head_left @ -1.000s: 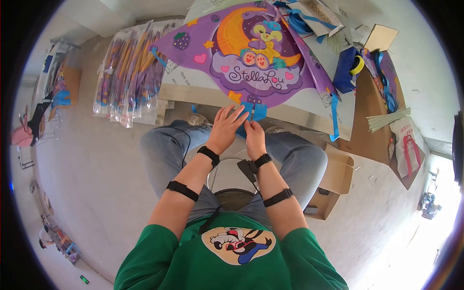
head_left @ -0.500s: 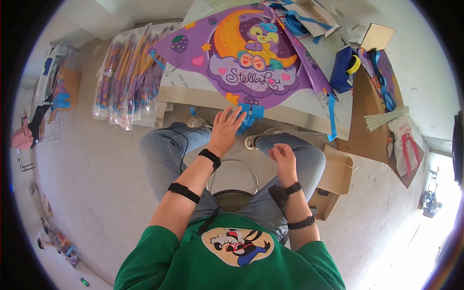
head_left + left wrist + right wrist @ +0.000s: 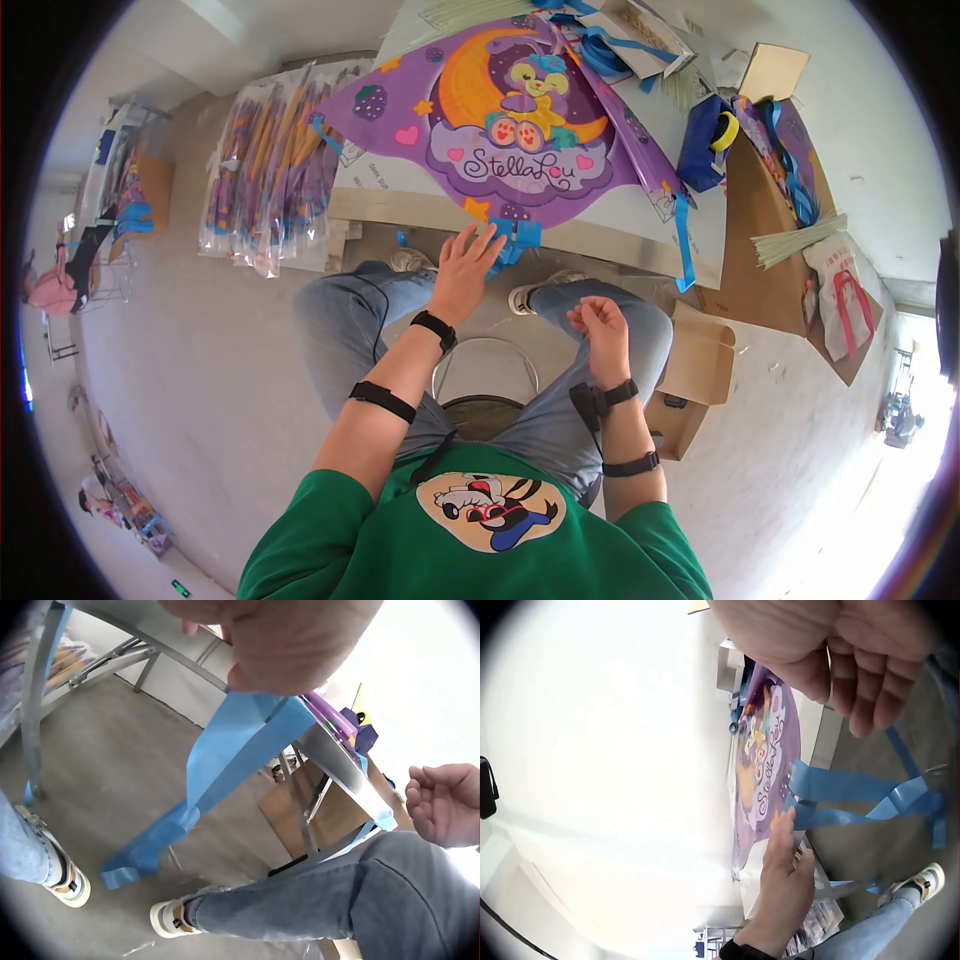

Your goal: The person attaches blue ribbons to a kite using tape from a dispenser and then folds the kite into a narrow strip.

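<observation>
A purple kite (image 3: 385, 115) printed with a bear-like cartoon figure and an orange moon lies over the near side of the table. Blue ribbon tails (image 3: 244, 742) hang from its lower tip past the table edge toward the floor. My left hand (image 3: 463, 275) rests at that tip, its fingers nearly straight and the fingertips right at the ribbon. Over my right knee hovers my right hand (image 3: 604, 335), apart from the kite. Its fingers are loosely curled, and nothing shows between them in the right wrist view.
Bagged kites (image 3: 270, 165) are stacked left of the kite. A blue tape dispenser (image 3: 703, 150) with yellow tape stands at the right, beside a cardboard box (image 3: 765, 255) bearing thin pale sticks (image 3: 800, 240). An open carton (image 3: 690, 370) lies on the floor by my right leg.
My right hand has left the blue ribbon and drawn back to the right, over the knee. The left hand has stayed at the kite's lower tip.
</observation>
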Tool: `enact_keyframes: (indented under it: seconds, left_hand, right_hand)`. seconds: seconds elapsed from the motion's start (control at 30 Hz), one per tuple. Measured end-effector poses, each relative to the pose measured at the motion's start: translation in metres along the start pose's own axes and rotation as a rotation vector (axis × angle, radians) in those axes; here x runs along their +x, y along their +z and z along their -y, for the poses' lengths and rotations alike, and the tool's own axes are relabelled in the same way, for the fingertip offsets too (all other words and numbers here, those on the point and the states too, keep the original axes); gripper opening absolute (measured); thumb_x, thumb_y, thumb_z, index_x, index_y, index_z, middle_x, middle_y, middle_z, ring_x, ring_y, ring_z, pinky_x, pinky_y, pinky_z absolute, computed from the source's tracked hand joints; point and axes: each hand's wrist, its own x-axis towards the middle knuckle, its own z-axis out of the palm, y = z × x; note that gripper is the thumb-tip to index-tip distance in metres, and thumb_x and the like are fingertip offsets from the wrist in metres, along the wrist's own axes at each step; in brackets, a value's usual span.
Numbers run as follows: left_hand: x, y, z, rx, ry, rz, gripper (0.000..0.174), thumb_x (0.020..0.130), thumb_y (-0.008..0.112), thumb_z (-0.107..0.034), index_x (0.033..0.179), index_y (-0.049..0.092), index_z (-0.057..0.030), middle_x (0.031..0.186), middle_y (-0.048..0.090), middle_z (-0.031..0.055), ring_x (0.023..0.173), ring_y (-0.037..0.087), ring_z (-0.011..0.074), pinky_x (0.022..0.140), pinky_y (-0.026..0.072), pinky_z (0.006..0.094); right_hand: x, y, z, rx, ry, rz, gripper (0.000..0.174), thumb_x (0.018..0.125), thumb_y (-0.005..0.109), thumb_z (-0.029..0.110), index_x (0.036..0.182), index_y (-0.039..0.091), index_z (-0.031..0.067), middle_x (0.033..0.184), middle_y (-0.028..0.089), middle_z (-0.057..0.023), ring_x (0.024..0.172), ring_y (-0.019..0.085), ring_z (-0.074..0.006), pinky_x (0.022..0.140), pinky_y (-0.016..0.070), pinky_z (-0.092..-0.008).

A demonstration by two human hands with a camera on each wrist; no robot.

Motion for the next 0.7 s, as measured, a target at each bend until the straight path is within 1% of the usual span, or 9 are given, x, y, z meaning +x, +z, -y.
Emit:
enact_keyframes:
  seconds: [0.27, 0.7]
  left_hand:
    - [-0.001, 0.002, -0.001, -0.003, -0.008, 0.004, 0.065, 0.074, 0.056, 0.004, 0.134, 0.048, -0.0204, 0.143, 0.041, 0.0005, 0.132, 0.036, 0.0297, 0.105, 0.0307, 0.0499]
    - [0.0, 0.0, 0.002, -0.01, 0.01, 0.005, 0.067, 0.073, 0.057, 0.004, 0.134, 0.048, -0.0199, 0.144, 0.041, 0.0, 0.13, 0.037, 0.0289, 0.105, 0.0313, 0.0493]
  right_hand:
    - [-0.003, -0.003, -0.012, 0.032, 0.022, 0.012, 0.012, 0.094, 0.054, 0.008, 0.103, 0.057, 0.0009, 0.093, 0.062, -0.0061, 0.085, 0.064, -0.0164, 0.077, 0.0504, -0.0263]
    - [0.004, -0.003, -0.001, 0.032, 0.022, -0.012, 0.012, 0.094, 0.055, 0.009, 0.103, 0.058, 0.0016, 0.093, 0.062, -0.0062, 0.083, 0.064, -0.0163, 0.073, 0.0507, -0.0259]
